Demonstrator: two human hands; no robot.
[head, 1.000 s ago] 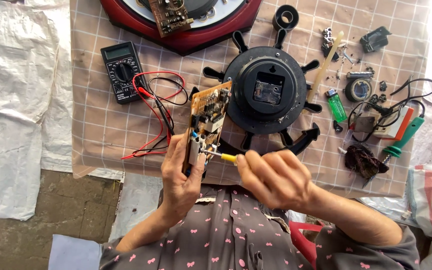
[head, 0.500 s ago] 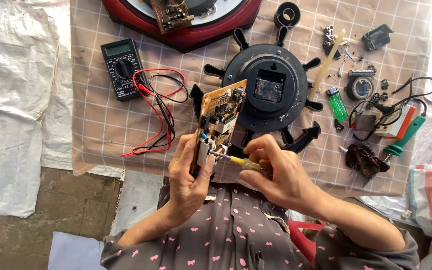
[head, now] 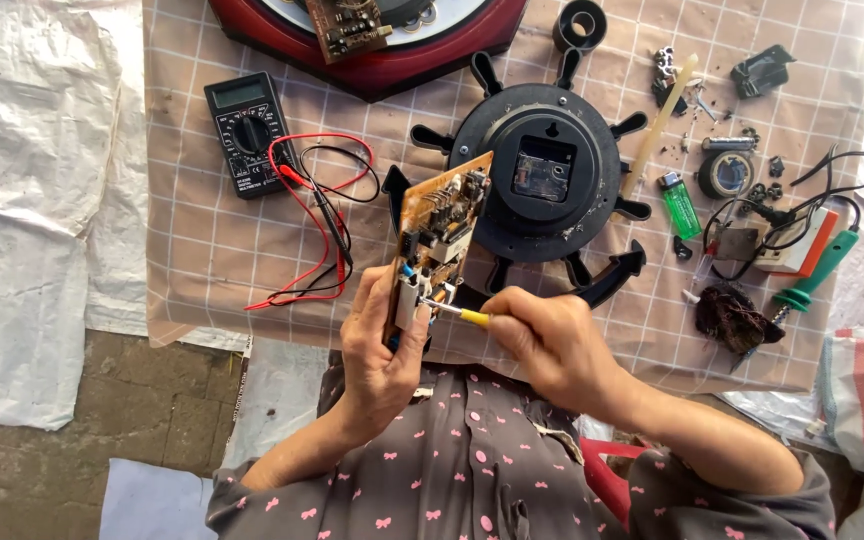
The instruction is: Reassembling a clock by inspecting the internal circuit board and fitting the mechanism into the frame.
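Note:
My left hand (head: 382, 350) grips the near end of a brown circuit board (head: 439, 232), holding it tilted up over the checked cloth (head: 202, 250). My right hand (head: 547, 340) holds a small yellow-handled screwdriver (head: 460, 315), its metal tip resting against the white part at the board's lower end. Just beyond the board lies a black round clock back (head: 542, 185) with spoke-like arms.
A black multimeter (head: 244, 132) with red and black leads (head: 317, 215) lies to the left. A red-rimmed clock case (head: 372, 40) sits at the top. To the right are a green lighter (head: 682, 204), a tape roll (head: 726, 172), wires, a green-handled tool (head: 812, 280) and small parts.
The board has tilted and shifted slightly right while both hands came closer together; the screwdriver tip now sits on the board's lower end.

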